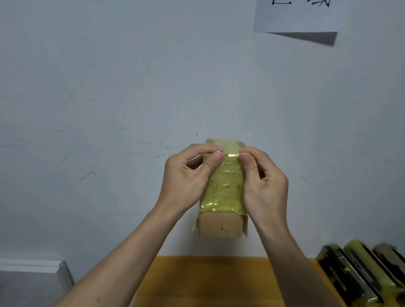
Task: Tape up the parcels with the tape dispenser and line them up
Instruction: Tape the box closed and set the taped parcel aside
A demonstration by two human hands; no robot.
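A small brown cardboard parcel wrapped in yellowish tape is held up in the air in front of the wall, above the table. My left hand grips its left side, thumb pressing the tape near the top edge. My right hand grips the right side, its thumb pressing the same tape strip. Loose tape ends stick out at the parcel's lower corners. Three taped parcels lie side by side at the right end of the table. No tape dispenser is in view.
An orange-brown table lies below my arms. A grey metal surface sits at the lower left. A white paper sign with black characters hangs on the scuffed pale wall.
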